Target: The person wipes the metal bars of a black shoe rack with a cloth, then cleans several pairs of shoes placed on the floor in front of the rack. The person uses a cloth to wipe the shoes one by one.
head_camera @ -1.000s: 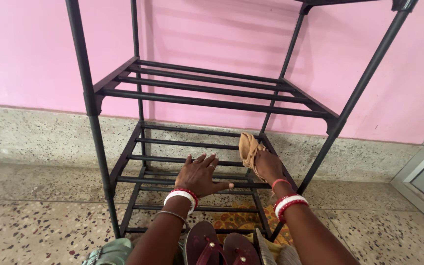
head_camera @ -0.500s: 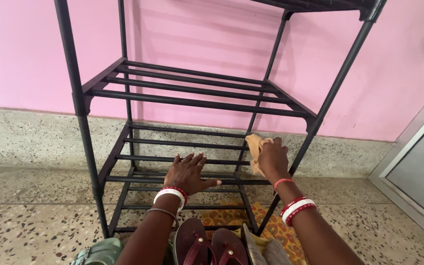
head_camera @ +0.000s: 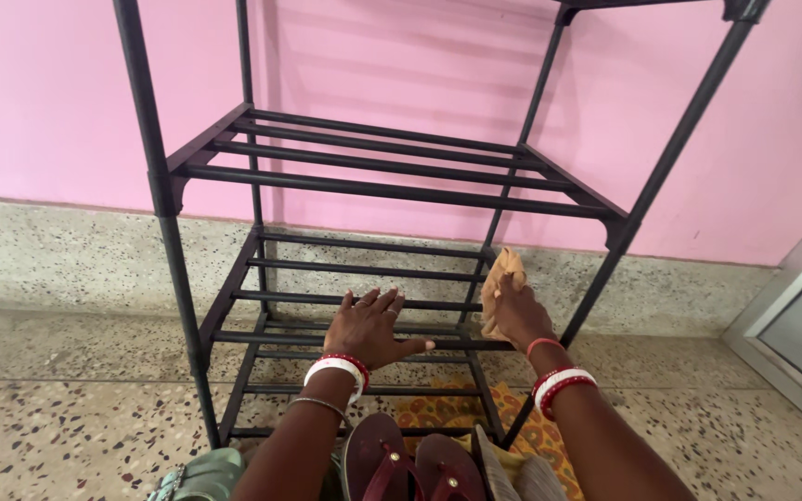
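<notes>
Head view: black rack (head_camera: 392, 190) is seen against a pink wall (head_camera: 401, 65), all visible tiers bare of shoes.

- Left hand (head_camera: 373, 327) is laid flat on the bars of the lower shelf (head_camera: 355, 271), fingers spread, thumb out to the right along the front bar. Nothing is gripped; the rack looks to be steadied by it.
- Right hand (head_camera: 517, 314) is closed around a tan cloth (head_camera: 501, 280), fingers wrapped over it. Cloth is bunched and pressed against the right side rail of that same shelf, near the rear right post; its top end sticks up above the knuckles.
- Red and white bangles are worn on both wrists.

Progress, as judged from how things lie:
- Wiping is under way at the right end of the lower shelf. Which bars are already cleaned cannot be told; no dust or streak difference is visible on the black tubes.
- Middle shelf (head_camera: 382, 162) and the lowest tier near the floor (head_camera: 67, 408) are not being touched at present.
- Maroon sandals (head_camera: 410, 464) and a green shoe (head_camera: 201, 478) are kept off the rack, at the bottom edge of the frame just in front of it, beside a patterned yellow mat (head_camera: 475, 408). Nothing is loaded back on.

Estimate: mid-job, with the cloth on one corner only and the footwear left on the floor.
</notes>
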